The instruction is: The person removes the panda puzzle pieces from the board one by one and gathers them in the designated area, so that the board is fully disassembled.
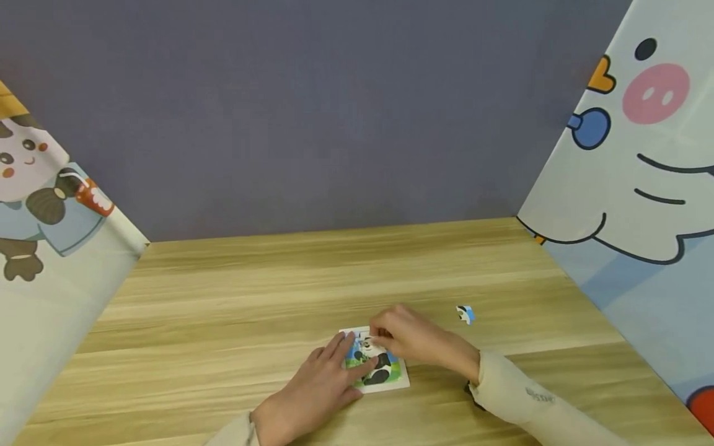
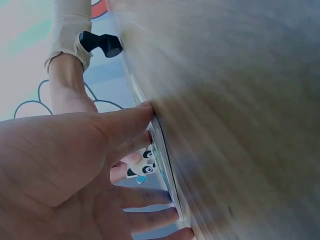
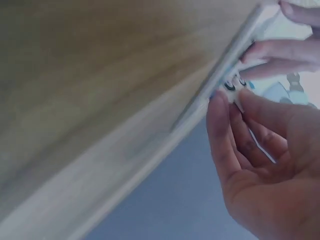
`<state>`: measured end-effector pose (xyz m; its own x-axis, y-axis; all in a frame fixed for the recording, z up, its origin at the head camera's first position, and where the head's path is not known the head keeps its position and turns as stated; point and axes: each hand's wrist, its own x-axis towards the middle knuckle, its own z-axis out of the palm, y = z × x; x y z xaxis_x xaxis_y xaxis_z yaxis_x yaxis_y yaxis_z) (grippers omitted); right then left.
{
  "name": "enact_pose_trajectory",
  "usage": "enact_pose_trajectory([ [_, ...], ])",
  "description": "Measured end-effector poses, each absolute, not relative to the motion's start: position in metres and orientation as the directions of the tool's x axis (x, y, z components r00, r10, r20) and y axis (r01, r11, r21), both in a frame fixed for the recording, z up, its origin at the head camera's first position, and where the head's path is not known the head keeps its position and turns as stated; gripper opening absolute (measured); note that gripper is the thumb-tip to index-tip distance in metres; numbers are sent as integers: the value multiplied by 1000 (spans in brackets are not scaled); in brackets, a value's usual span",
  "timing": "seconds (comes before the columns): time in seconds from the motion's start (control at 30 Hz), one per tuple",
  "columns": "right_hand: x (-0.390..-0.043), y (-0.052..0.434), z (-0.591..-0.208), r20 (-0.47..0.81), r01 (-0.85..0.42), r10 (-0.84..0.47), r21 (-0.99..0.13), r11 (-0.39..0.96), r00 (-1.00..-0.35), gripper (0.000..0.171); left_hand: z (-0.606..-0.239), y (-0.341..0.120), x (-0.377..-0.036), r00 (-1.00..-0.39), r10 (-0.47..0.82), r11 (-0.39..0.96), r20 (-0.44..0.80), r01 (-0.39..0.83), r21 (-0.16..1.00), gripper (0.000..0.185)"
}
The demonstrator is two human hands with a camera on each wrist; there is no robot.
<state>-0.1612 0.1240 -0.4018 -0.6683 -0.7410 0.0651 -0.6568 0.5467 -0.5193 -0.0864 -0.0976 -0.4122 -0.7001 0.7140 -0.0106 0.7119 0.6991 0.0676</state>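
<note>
A small square panda puzzle board (image 1: 390, 383) lies flat on the wooden table (image 1: 312, 272), near its front. My left hand (image 1: 344, 360) rests on the board's left side with straight, spread fingers (image 2: 131, 120) pressing its edge. From the right, my right hand (image 1: 380, 335) reaches over the board's top part and pinches a panda-face puzzle piece (image 2: 142, 167) between its fingertips (image 3: 218, 104). The piece sits low over the board (image 3: 235, 47); whether it touches is unclear.
One loose blue-and-white puzzle piece (image 1: 465, 314) lies on the table to the right of the board. Cartoon-printed curtains (image 1: 630, 186) close off both sides, and a grey wall (image 1: 312, 111) stands behind. A black wrist mount (image 2: 102, 43) sits at my right cuff.
</note>
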Motion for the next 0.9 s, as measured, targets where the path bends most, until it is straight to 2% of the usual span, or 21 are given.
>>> enact_pose_trajectory([
  [0.27, -156, 124, -400, 113, -730, -770, -429, 532, -628, 20, -413, -98, -85, -704, 710, 703, -8, 708, 72, 51],
  [0.33, -157, 125, -400, 107, -706, -757, -462, 537, -645, 17, -413, -98, -84, -707, 707, 706, -20, 703, 85, 51],
  [0.47, -166, 139, -389, 84, -562, -688, -652, 509, -721, 11, -412, -96, -83, -715, 699, 714, -23, 695, 87, 50],
  [0.53, -172, 148, -383, 89, -514, -661, -708, 484, -745, 11, -411, -95, -83, -718, 696, 716, -16, 691, 97, 50],
  [0.7, -175, 164, -379, 82, -514, -642, -679, 524, -762, 12, -412, -98, -83, -721, 693, 715, 1, 687, 132, 52],
  [0.9, -171, 184, -369, 96, -490, -568, -635, 598, -818, 12, -414, -97, -83, -717, 697, 708, 12, 691, 148, 51],
])
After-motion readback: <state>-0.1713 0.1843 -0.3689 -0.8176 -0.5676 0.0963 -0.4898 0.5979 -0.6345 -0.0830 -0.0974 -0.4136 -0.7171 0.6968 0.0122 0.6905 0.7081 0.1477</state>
